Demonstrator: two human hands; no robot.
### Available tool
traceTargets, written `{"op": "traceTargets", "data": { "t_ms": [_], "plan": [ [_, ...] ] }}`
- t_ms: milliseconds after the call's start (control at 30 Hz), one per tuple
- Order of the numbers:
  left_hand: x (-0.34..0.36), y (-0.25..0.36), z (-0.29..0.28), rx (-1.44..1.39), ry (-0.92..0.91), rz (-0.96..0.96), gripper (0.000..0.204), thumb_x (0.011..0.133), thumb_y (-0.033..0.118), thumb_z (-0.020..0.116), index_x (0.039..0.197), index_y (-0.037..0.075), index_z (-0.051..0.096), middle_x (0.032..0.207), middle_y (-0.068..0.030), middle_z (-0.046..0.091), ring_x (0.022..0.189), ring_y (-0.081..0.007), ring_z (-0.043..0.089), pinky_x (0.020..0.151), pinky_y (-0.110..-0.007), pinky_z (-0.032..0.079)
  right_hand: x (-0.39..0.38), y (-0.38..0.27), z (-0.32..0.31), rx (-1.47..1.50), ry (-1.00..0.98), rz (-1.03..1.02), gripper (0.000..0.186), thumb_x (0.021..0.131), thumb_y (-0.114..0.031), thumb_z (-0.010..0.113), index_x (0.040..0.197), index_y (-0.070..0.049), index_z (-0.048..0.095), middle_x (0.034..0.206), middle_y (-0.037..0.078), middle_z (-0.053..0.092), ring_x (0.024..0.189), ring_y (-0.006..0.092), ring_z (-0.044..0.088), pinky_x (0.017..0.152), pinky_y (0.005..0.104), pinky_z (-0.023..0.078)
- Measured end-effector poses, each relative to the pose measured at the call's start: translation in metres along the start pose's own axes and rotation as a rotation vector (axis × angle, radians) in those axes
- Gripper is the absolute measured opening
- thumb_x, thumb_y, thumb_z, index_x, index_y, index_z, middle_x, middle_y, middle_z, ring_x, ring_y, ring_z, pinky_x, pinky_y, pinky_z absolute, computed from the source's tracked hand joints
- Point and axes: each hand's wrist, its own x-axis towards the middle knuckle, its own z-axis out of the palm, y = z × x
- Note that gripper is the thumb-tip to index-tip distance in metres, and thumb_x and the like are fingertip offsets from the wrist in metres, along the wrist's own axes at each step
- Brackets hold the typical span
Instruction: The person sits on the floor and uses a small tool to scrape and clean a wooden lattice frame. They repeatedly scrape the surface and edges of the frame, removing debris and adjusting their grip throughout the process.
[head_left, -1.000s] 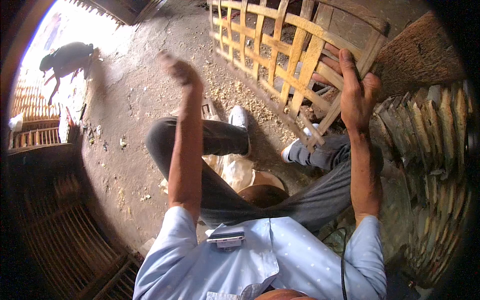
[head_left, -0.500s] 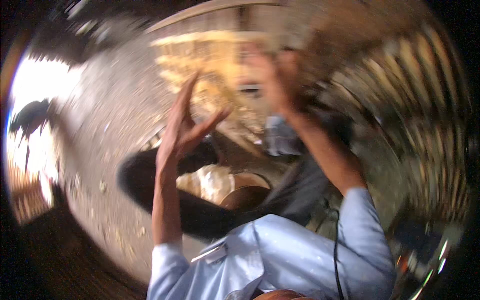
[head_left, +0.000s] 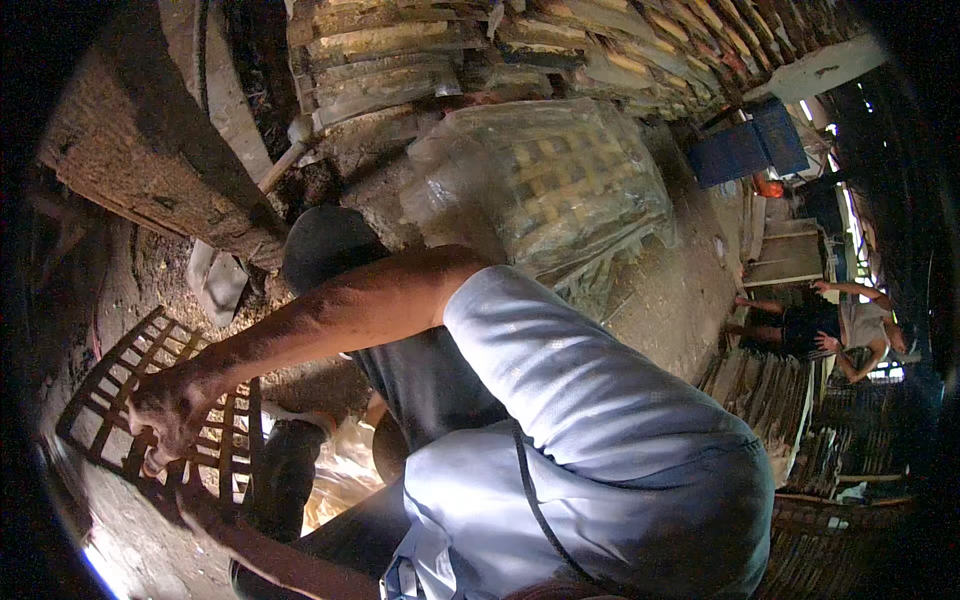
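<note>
An open lattice of crossed flat strips, like woven bamboo [head_left: 105,395], lies low at the left. My right hand [head_left: 172,415] reaches across to it, fingers curled down over its strips and gripping it. Close to the lattice's near edge is my left hand [head_left: 192,500], dark and partly hidden, so its fingers do not show clearly. Between my legs sit a crumpled translucent sheet [head_left: 345,470] and a brown rounded object [head_left: 388,445], partly covered by my dark trousers.
A plastic-wrapped bundle of similar lattices [head_left: 560,190] stands beyond my right arm. A thick wooden beam [head_left: 160,160] slants at upper left. Split strips [head_left: 390,45] are stacked at the back. A blue box [head_left: 745,148] and another person [head_left: 855,320] are at right.
My view has swung round strongly. Both hands were raised, apart and empty; now they are low at the left, the right one on the lattice.
</note>
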Motion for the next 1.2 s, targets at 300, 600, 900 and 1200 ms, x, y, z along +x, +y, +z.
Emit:
{"op": "traceTargets", "data": {
  "t_ms": [300, 600, 900, 1200],
  "plan": [
    [-0.045, 0.089, -0.143, -0.43, 0.248, -0.023, 0.065, 0.095, 0.049, 0.052, 0.143, 0.006, 0.046, 0.145, -0.024, 0.046, 0.141, -0.0336, 0.038, 0.114, -0.053, 0.038, -0.033, 0.048, -0.047, -0.289, -0.151, -0.106, 0.023, 0.092, -0.026, 0.053, 0.101, -0.009, 0.065, 0.08, 0.011, 0.061, 0.076, 0.0283, 0.061, 0.071, 0.0458, 0.052],
    [-0.134, 0.131, -0.162, -0.897, 0.634, 0.336, 0.075, 0.093, 0.057, 0.049, 0.144, 0.003, 0.043, 0.146, -0.0243, 0.045, 0.141, -0.0359, 0.038, 0.115, -0.056, 0.033, -0.03, -0.007, -0.09, -0.792, 0.134, 0.25, 0.064, 0.099, -0.043, 0.056, 0.135, 0.009, 0.049, 0.132, 0.028, 0.057, 0.12, 0.0416, 0.057, 0.103, 0.0445, 0.046],
    [-0.155, 0.115, -0.151, -1.044, 0.696, 0.481, 0.085, 0.092, 0.065, 0.047, 0.146, 0.0, 0.039, 0.148, -0.0245, 0.043, 0.141, -0.0382, 0.038, 0.117, -0.06, 0.028, -0.007, -0.036, -0.085, 0.625, -0.004, 0.765, 0.05, 0.091, -0.043, 0.07, 0.121, -0.003, 0.064, 0.104, 0.011, 0.069, 0.06, 0.0179, 0.07, 0.054, 0.0277, 0.056],
    [-0.11, 0.075, -0.124, -1.304, 0.358, 0.667, 0.095, 0.09, 0.074, 0.044, 0.147, -0.002, 0.036, 0.149, -0.0247, 0.042, 0.14, -0.0404, 0.038, 0.118, -0.063, 0.022, -0.004, -0.042, -0.061, 0.619, 0.273, 0.617, 0.031, 0.099, -0.031, 0.062, 0.109, -0.003, 0.07, 0.066, -0.002, 0.063, 0.046, 0.0064, 0.057, 0.045, 0.0225, 0.048]
  ]
}}
